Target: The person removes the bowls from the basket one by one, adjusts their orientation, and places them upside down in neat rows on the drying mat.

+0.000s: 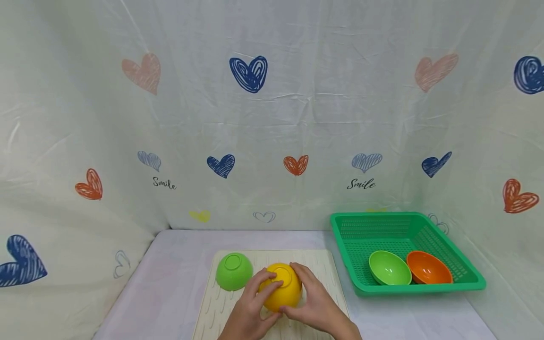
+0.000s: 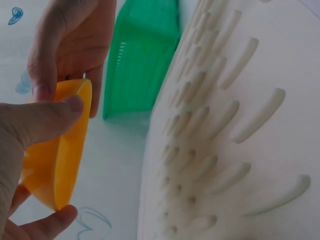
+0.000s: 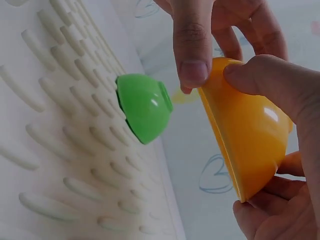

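Gripping the yellow bowl (image 1: 286, 293) are left hand (image 1: 255, 304) and right hand (image 1: 316, 304), an upturned green bowl (image 1: 233, 274) at its 10 o'clock.

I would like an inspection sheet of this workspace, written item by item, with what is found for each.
Surface: pale table, with a cream ridged mat lying on it.
Job's things: yellow bowl, held upside down above the mat; green bowl, upside down on the mat; lime bowl and orange bowl, side by side in the green basket, insides showing.
Clutter: nothing seen.
Grips: left hand and right hand both hold the yellow bowl.
Cables: nothing seen.
Surroundings: whitish curtain printed with hearts and "Smile".
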`<state>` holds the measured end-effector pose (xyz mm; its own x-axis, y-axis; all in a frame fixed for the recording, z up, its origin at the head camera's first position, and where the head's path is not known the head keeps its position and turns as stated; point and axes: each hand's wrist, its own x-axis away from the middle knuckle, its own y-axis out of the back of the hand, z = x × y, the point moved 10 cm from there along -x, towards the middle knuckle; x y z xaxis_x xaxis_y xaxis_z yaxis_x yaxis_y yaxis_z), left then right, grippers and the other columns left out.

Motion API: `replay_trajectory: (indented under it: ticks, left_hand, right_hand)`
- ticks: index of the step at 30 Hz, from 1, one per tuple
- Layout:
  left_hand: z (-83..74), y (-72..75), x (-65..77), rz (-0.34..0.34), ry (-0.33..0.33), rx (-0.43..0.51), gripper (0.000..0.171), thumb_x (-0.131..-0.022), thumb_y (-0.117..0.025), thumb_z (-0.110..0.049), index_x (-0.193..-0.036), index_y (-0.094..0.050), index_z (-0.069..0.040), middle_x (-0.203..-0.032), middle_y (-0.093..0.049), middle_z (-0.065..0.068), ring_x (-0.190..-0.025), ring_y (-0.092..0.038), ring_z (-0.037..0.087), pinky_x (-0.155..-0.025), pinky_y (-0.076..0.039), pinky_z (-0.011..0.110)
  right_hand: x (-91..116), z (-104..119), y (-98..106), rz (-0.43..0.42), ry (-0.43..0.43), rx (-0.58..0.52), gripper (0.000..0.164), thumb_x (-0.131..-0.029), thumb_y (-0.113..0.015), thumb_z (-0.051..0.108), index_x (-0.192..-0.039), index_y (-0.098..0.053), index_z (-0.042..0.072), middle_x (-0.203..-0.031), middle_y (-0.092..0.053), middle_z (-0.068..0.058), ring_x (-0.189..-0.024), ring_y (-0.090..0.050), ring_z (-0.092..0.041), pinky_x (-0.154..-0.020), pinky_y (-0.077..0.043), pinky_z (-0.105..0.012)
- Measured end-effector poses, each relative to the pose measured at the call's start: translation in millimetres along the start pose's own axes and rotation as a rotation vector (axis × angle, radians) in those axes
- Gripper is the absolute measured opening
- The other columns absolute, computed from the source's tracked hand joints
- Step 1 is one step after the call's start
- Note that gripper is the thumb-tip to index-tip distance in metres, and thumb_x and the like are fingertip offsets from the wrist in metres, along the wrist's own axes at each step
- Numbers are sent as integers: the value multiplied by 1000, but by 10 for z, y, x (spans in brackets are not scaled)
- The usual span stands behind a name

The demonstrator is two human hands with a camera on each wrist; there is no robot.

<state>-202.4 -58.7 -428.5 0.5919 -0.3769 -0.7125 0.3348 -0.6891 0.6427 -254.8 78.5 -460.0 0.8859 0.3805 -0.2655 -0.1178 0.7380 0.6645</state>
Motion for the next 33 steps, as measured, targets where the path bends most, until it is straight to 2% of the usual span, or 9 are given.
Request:
replay_trajectory:
  ticks: [2,5,10,14,19,24,33]
  left_hand:
    - [11,6,10,-4,-10,24,79,-66,-98,-21,-137,-64,-16,-147,-53,11,-132,-56,31,-114,-40,18]
    - [94,11,37,-8,22,76,88,-69,-96,-21,-147,-55,-13,-156,-45,17,-130,-58,35,-106,-49,21]
    - [297,-25,76,18,162,144,90,-74,-93,-21,-151,-49,-5,-159,-44,18,-133,-58,36,-100,-57,37]
    - [387,-135,97,90,226,185,87,-77,-90,-19,-151,-48,1,-155,-47,21,-136,-55,36,-103,-54,45]
    - [439,-307,118,181,244,266,82,-84,-84,-19,-150,-44,9,-153,-48,26,-136,-54,40,-106,-51,43]
    - [516,-438,145,226,280,293,78,-86,-81,-17,-148,-43,13,-152,-46,30,-136,-54,41,-107,-49,44]
    - [816,-702,145,312,467,305,77,-83,-79,0,-148,-41,15,-153,-42,32,-142,-47,43,-113,-40,53]
  right_hand:
    - [2,-7,16,-11,0,10,94,-77,-87,50,-150,-48,6,-150,-52,-9,-133,-57,-29,-104,-53,-55]
    - [7,-15,43,-22,-1,19,94,-76,-89,47,-150,-48,6,-151,-52,-8,-134,-57,-29,-105,-52,-56]
    - [16,-62,49,-18,-18,32,93,-77,-89,42,-152,-46,5,-153,-51,-11,-135,-55,-30,-107,-50,-58]
    - [30,-117,4,3,-22,17,93,-80,-87,43,-152,-44,3,-154,-49,-14,-136,-55,-33,-107,-49,-59]
    - [34,-201,-80,42,-5,-5,93,-83,-85,42,-154,-41,1,-156,-46,-16,-139,-52,-36,-109,-46,-60]
    - [-12,-347,-192,92,-28,-35,96,-84,-85,42,-156,-37,1,-160,-42,-18,-144,-46,-39,-113,-42,-60]
    - [-228,-609,-427,135,-96,-82,95,-85,-86,28,-157,-33,-4,-160,-41,-23,-145,-45,-41,-115,-39,-56]
